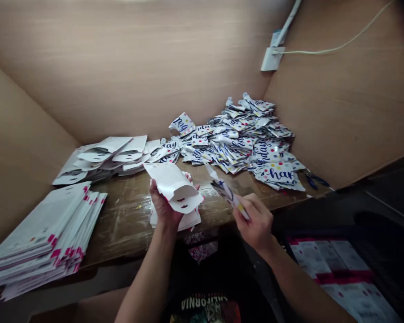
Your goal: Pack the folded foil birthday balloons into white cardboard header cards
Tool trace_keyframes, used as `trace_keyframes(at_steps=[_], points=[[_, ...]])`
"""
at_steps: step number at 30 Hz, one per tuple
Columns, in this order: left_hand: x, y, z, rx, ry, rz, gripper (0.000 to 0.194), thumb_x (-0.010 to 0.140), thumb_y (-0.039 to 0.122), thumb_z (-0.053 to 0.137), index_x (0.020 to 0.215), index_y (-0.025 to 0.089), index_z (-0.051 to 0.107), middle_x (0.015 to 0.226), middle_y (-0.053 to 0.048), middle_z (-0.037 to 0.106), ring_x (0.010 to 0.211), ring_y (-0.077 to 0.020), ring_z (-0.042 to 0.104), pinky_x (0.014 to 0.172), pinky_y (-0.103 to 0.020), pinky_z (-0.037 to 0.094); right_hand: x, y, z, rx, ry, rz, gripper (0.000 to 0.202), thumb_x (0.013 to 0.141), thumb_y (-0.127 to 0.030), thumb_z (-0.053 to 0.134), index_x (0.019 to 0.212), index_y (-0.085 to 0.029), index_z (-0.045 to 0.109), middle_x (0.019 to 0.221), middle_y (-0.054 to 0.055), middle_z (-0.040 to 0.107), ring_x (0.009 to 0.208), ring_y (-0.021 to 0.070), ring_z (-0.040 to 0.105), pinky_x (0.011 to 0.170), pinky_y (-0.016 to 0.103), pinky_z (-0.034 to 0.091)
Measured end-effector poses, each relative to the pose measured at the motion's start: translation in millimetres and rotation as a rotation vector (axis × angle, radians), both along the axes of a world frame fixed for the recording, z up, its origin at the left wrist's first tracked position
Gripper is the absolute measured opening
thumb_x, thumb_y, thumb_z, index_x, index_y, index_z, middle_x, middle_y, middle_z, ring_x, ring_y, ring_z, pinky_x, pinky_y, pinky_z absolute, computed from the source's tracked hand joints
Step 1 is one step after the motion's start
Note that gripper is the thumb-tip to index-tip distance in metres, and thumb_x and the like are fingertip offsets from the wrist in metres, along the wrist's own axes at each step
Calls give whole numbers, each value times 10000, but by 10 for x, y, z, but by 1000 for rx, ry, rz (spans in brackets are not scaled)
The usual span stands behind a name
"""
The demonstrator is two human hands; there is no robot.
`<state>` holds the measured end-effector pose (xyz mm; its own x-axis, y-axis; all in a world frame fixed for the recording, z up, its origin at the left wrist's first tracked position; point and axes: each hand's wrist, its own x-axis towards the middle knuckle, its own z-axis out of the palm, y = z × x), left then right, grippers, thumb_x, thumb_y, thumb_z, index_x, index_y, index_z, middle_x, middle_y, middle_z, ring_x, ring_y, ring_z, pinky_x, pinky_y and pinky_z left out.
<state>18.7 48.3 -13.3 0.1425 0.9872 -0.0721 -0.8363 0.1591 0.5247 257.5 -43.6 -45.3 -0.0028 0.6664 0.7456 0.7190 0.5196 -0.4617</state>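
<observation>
My left hand (168,208) is wrapped round a white paper packet (170,179), whose mouth gapes toward me and to the right. Below it on the table lies a small stack of similar white packets (190,220). Off to the right, my right hand (256,220) grips a folded foil balloon (230,195), white with coloured dots and dark lettering, held apart from the packet's mouth. Behind both hands spreads a heap of folded foil balloons (235,139) printed with the same dots and script.
White packets with slotted ends (104,150) lie in a pile at the back left. A stack of pink-edged white packets (37,229) leans at the left. Pliers (314,179) rest by the right wall. Lower right, a bin holds pink-edged packets (333,258). Cardboard walls (138,67) enclose the table (121,224).
</observation>
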Motion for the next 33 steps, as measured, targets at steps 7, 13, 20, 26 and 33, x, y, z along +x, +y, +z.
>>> trace_keyframes(at_steps=[7,13,20,26,33], points=[[67,-117,7,-63,7,38,740,873,756,568,1310,169,685,1137,-133,763,1034,-322,744,987,-557,603,-827,-157,468,-217,-321,399,276,982,-51,535,1134,-208,704,1427,183,664,1423,364,567,1142,575,526],[-61,-171,-3,-112,-16,18,812,860,772,570,1353,132,655,1196,-161,752,1138,-373,717,1018,-597,580,-1119,-46,486,-264,-429,506,293,998,-20,469,1169,-163,659,1362,204,690,1375,338,611,1187,547,492],[-209,-181,-120,-102,-118,-78,909,831,825,555,1425,140,621,1212,-176,765,1176,-420,706,1056,-682,526,-1303,148,316,-320,-413,555,647,948,-44,509,1576,-177,438,1548,165,568,1477,342,479,1270,607,355],[-296,-178,-162,-132,-164,-26,846,856,811,553,1356,137,667,1172,-162,780,1094,-365,741,1020,-605,575,-1438,149,262,-348,-231,528,587,1028,-306,591,1582,-198,430,1464,181,602,1376,351,553,1172,568,474],[-188,-242,-85,-180,-141,18,787,832,799,593,1232,133,720,1088,-143,786,1038,-351,748,933,-494,613,-1545,280,255,-409,-354,531,680,1035,-581,550,1557,-149,494,1440,229,621,1373,432,541,1177,641,417]])
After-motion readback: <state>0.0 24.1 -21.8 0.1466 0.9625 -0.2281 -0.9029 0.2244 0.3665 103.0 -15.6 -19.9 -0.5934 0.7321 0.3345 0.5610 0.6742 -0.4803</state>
